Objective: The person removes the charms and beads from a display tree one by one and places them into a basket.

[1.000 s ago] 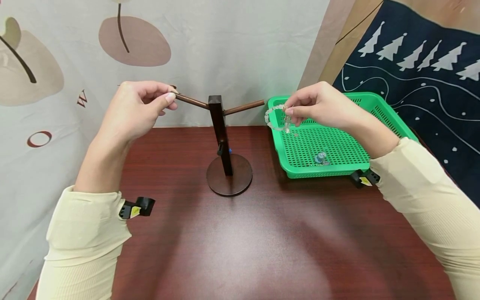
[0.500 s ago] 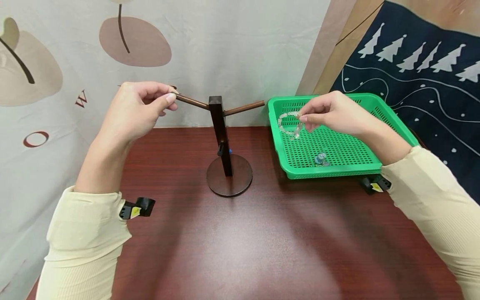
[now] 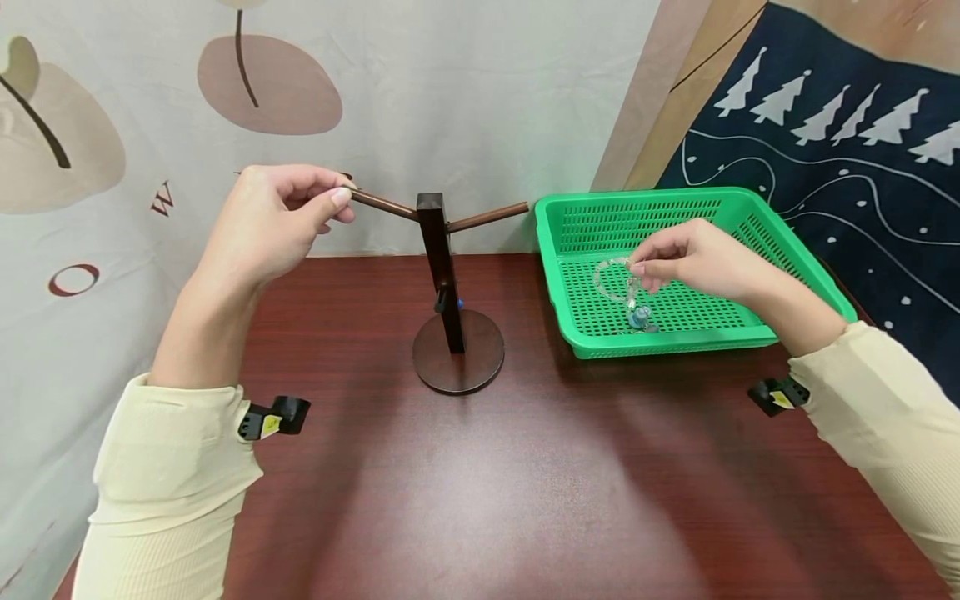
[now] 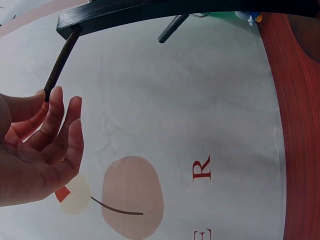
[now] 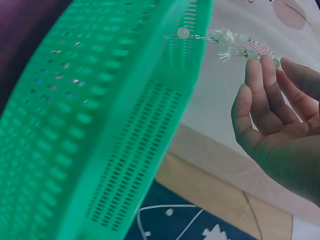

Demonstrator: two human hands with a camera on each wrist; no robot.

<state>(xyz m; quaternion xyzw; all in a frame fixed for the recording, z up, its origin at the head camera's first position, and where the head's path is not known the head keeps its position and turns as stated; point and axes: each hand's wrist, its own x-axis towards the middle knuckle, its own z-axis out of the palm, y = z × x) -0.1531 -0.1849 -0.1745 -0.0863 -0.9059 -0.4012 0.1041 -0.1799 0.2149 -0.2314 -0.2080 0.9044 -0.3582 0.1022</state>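
Note:
A dark wooden stand [image 3: 441,267] with a round base and two thin angled arms stands on the table. My left hand [image 3: 262,221] pinches the tip of its left peg [image 4: 61,62] between thumb and fingers. Over the green basket [image 3: 675,342], my right hand [image 3: 712,262] pinches a bracelet [image 3: 598,282] of clear and pale green beads. The bracelet hangs as a loop, and a short chain with a round bead [image 5: 183,33] dangles from it in the right wrist view. Close below it lies a small blue item [image 3: 639,317] in the basket, its kind unclear.
The stand's right peg [image 3: 489,217] points toward the basket with nothing hung on it. A small blue figure [image 4: 247,18] shows beside the post in the left wrist view. A pale printed cloth [image 3: 480,108] hangs behind the reddish table [image 3: 480,492].
My right hand has moved right and lower with the bracelet, from beside the right peg to over the basket. The left hand has stayed on the left peg.

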